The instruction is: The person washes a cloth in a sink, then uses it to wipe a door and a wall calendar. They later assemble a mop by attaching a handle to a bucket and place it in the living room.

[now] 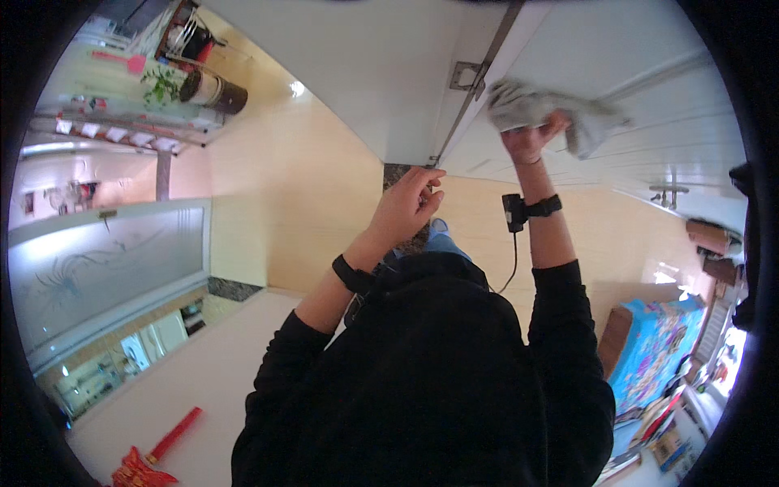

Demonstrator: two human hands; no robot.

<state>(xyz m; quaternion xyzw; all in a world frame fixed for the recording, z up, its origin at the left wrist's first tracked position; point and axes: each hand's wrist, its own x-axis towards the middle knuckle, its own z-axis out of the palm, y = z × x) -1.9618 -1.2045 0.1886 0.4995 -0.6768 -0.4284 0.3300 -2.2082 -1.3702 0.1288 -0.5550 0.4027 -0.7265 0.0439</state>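
Note:
My right hand [528, 139] grips a grey cloth [541, 109], partly blurred, against or close to the white door panel [614, 67] at the upper right. One end of the cloth hangs out to the right. My left hand [414, 201] has its fingers loosely curled beside the lower part of the door's edge, and nothing shows in it. Between the two, a metal strike plate [466, 76] is set in the white door frame [420, 79]. Whether the left fingertips touch the frame cannot be told.
A bed with a blue floral cover [657, 347] stands at the right. A frosted glass door [109, 255] is on the left. At the upper left, a potted plant [159, 85] is near a dark container [228, 96]. A red ornament [173, 435] hangs on the pale wall at the lower left.

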